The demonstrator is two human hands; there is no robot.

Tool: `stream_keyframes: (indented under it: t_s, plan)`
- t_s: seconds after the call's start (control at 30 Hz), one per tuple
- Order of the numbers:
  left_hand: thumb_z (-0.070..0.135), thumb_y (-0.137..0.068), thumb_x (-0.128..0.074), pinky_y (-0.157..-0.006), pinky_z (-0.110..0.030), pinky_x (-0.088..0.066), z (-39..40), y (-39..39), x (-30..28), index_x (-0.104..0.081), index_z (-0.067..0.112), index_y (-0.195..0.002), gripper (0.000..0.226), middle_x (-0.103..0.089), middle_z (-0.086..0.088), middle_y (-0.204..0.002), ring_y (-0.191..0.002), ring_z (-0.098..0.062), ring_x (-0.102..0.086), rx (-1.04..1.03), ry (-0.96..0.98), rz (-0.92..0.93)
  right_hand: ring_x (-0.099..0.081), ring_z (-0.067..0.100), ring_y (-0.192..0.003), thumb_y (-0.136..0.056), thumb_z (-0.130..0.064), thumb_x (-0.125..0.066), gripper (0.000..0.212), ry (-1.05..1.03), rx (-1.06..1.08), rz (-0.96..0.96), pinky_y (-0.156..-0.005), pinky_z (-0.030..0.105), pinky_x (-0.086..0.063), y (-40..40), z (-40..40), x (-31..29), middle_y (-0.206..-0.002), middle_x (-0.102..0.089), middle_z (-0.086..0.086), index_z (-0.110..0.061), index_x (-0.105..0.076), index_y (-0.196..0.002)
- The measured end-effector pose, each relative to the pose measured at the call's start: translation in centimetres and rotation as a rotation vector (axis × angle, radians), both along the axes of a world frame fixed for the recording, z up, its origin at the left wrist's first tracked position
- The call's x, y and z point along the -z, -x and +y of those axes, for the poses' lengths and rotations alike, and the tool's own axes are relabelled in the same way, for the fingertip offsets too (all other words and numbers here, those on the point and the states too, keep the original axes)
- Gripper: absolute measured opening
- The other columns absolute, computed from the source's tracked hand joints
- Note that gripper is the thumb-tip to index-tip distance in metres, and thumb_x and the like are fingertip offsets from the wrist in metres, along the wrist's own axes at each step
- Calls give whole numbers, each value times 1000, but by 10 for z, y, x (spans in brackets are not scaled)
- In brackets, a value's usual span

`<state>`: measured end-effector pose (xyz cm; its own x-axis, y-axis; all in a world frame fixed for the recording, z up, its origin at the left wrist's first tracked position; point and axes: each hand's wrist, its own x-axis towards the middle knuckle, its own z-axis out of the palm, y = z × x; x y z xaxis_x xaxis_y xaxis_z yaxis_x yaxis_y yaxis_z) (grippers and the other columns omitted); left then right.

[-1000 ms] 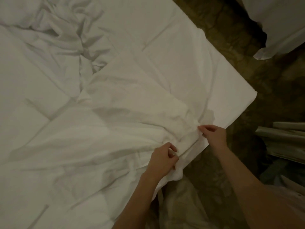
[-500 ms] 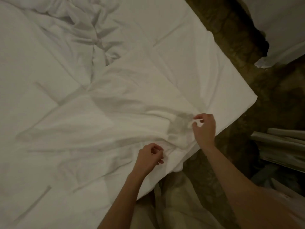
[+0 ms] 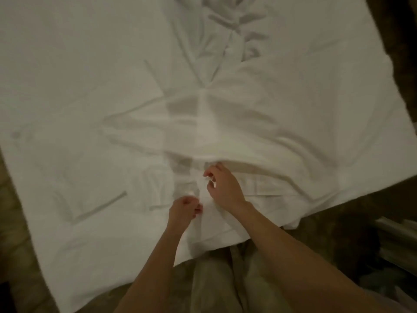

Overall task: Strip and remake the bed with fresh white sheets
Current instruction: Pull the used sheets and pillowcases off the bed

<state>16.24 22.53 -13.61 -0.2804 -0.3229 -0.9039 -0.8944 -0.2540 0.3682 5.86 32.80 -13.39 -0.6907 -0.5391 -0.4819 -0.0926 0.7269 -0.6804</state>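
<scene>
A large white sheet (image 3: 94, 91) covers the bed and fills most of the view, creased and rumpled toward the top centre. Its near edge hangs over the bed's foot in front of me. My left hand (image 3: 184, 211) is clenched around a bunch of the sheet close to that edge. Just above and to the right, my right hand (image 3: 222, 187) pinches a fold of the same sheet between thumb and curled fingers. The two hands are a short gap apart. The image is blurred.
Dark patterned carpet (image 3: 20, 233) shows at the lower left and along the right side. Pale stacked items (image 3: 397, 242) lie on the floor at the right edge. My light trousers (image 3: 214, 283) are visible below the sheet's edge.
The view has swung left, so the bed's foot now faces me squarely. Both hands have shifted along the sheet's edge and come closer together, still gripping the cloth.
</scene>
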Motion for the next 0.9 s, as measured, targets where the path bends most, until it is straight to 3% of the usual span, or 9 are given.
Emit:
stream_keyframes:
  t_s: [0.1, 0.23, 0.37, 0.47, 0.6, 0.7, 0.77, 0.83, 0.9]
  plan:
    - [12, -95, -55, -71, -27, -51, -24, -20, 1, -65, 10, -87, 13, -72, -7, -82, -79, -21, -68, -173, 29, -9, -52, 19, -96, -85, -3, -55, 25, -69, -84, -20, -78, 27, -44, -15, -19, 8, -104, -51, 1, -11, -62, -107]
    - [11, -90, -57, -77, -35, -55, -46, -43, 2, -67, 9, -84, 11, -72, -9, -76, -75, -24, -66, -427, 141, -26, -49, 20, -99, -86, -12, -59, 21, -129, -274, 14, -80, 31, -46, -33, -41, 12, -106, -48, 2, -13, -58, -107]
    - [14, -83, -67, -87, -38, -56, -59, -57, 5, -61, 1, -115, 35, -71, -11, -93, -86, -22, -68, -813, 202, -31, -46, 21, -103, -85, -27, -65, 33, -179, -488, 138, -84, 36, -44, -49, -64, 11, -114, -46, 2, -16, -54, -115]
    - [13, -85, -70, -94, -36, -52, -63, -52, 4, -54, 3, -126, 45, -65, -10, -110, -101, -23, -64, -976, 207, 25, -48, 25, -100, -77, -28, -74, 47, -191, -600, 268, -78, 36, -43, -61, -76, 13, -117, -47, 7, -14, -54, -117]
    - [15, -86, -69, -95, -32, -49, -61, -44, 3, -60, 3, -123, 40, -65, -7, -108, -100, -19, -61, -742, 294, 40, -54, 26, -85, -63, -15, -79, 43, -200, -609, 375, -65, 35, -40, -72, -87, 18, -101, -55, 7, -13, -59, -101]
    - [19, -88, -65, -76, -32, -49, -63, -43, 1, -71, 1, -93, 21, -67, -7, -78, -75, -20, -60, -500, 333, 62, -54, 25, -90, -79, -17, -66, 24, -217, -618, 405, -71, 35, -39, -72, -94, 18, -103, -56, 5, -13, -59, -102]
    - [24, -87, -67, -79, -38, -51, -71, -45, 3, -72, -1, -90, 26, -70, -12, -79, -76, -27, -63, -378, 329, 41, -54, 24, -95, -86, -21, -59, 21, -219, -633, 403, -76, 35, -39, -70, -96, 19, -107, -56, 4, -13, -59, -106]
    - [23, -85, -70, -85, -38, -56, -80, -48, 4, -72, 8, -86, 15, -73, -10, -84, -81, -23, -69, -363, 261, 64, -53, 23, -95, -85, -29, -61, 28, -214, -651, 388, -77, 36, -39, -70, -97, 20, -109, -55, 4, -14, -57, -108]
    - [17, -85, -71, -77, -32, -58, -88, -52, 4, -71, 8, -90, 11, -73, -9, -83, -75, -19, -71, -403, 196, 103, -53, 24, -91, -81, -33, -66, 36, -222, -668, 403, -74, 36, -40, -70, -96, 20, -108, -53, 5, -12, -55, -108]
